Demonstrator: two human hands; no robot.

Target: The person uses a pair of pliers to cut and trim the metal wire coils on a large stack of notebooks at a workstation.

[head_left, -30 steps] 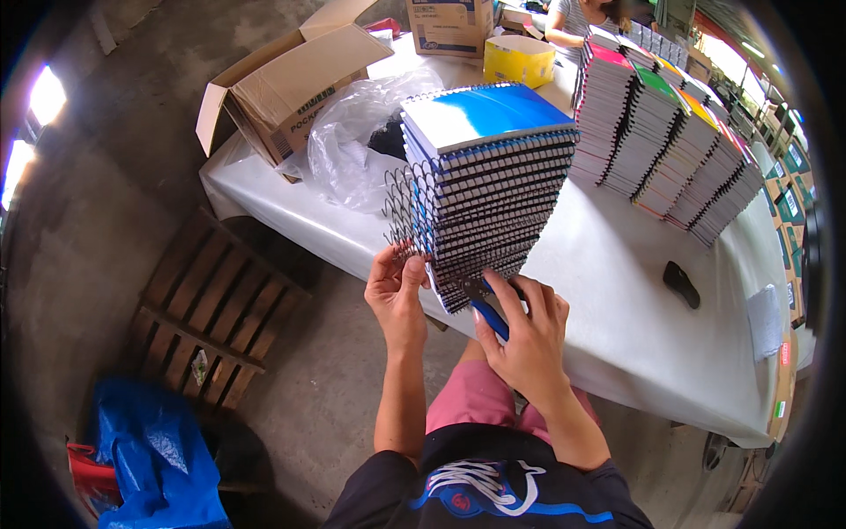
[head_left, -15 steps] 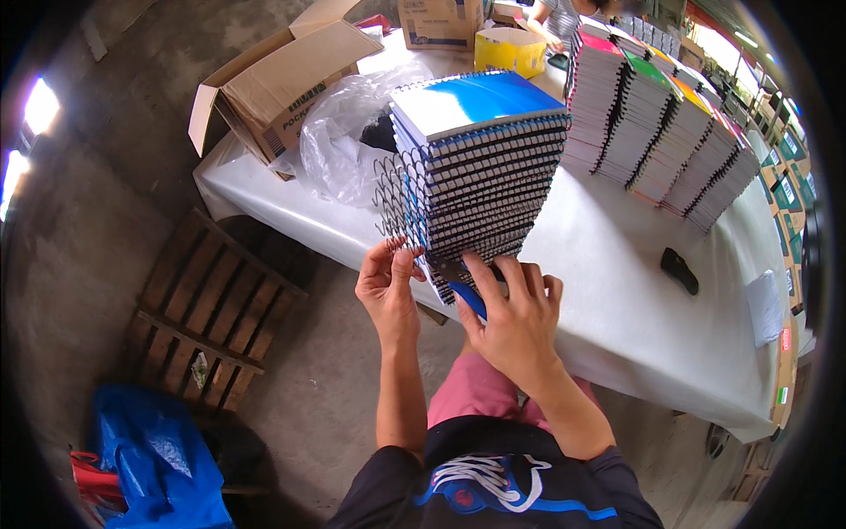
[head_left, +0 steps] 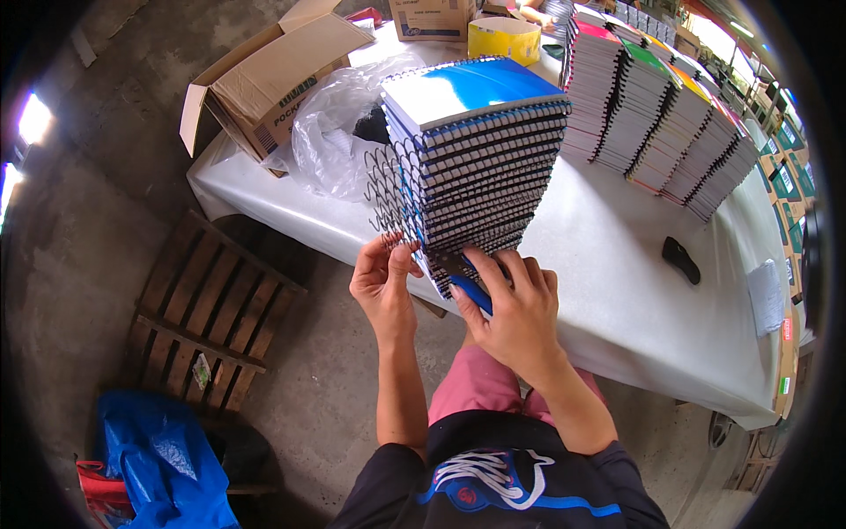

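Note:
A tall stack of spiral notebooks (head_left: 489, 172) with a shiny blue cover on top stands at the near edge of the white-covered table. Loose dark coil ends (head_left: 382, 187) stick out from its left side. Low at that corner, my left hand (head_left: 385, 286) pinches one spiral wire end between thumb and fingers. My right hand (head_left: 518, 309) is wrapped round blue-handled pliers (head_left: 472, 293), whose jaws are at the lower coils of the stack. The jaw tips are too dark to make out.
More notebook stacks (head_left: 652, 132) stand at the back right. Left of my stack lie a clear plastic bag (head_left: 330, 132) and an open carton (head_left: 264, 88). A yellow container (head_left: 503, 41) is behind. A dark object (head_left: 680, 260) rests on the table (head_left: 617, 300). A wooden pallet (head_left: 211, 304) is on the floor.
The view has shifted slightly, so the stack appears a little higher. Both hands keep their grip at the stack's lower left corner, with the pliers in nearly the same place.

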